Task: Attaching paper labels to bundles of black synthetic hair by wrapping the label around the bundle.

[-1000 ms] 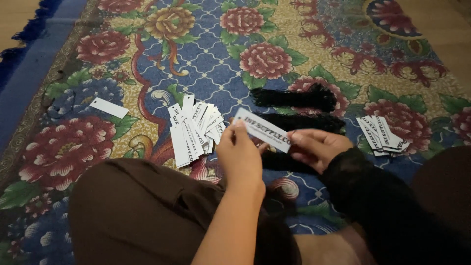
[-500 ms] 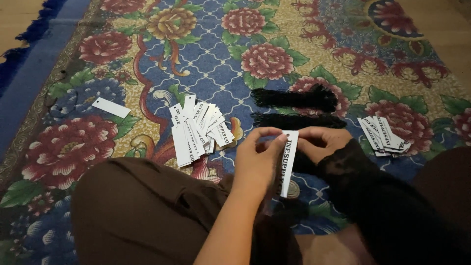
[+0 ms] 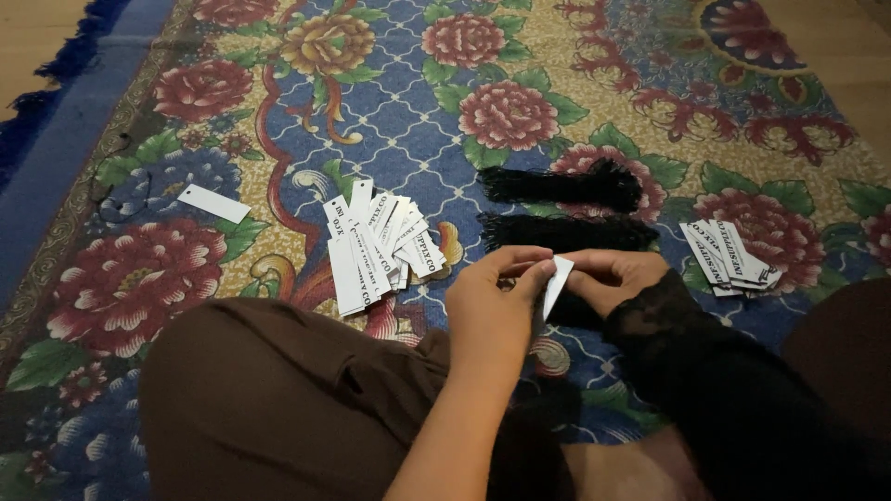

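Hands meet low in the middle of the head view, above a floral carpet patterned in red roses, blue lattice and gold. Between them stands a white paper tag, held nearly edge-on to the camera so that only a narrow sliver of it shows. The left hand pinches the tag's near side with thumb and fingertips closed on it; its bare forearm runs down to the bottom edge of the picture. The right hand, coming out of a black lace sleeve, grips the tag from the far side, fingers curled round it. Whether a cord already runs through the tag is hard to tell, since the fingers cover that part.

Just left of the hands, on the carpet, lies a loose fan of white printed tags, overlapping one another. A single blank tag lies well apart from that heap, farther left, on a green leaf of the pattern. Beyond the hands sit two bundles of black cords, lying side by side across a rose, the nearer one just past the fingertips. To the right, a smaller stack of printed tags rests near the person's right arm. A knee in brown cloth fills the lower left, its edge touching the near tags of the fan.
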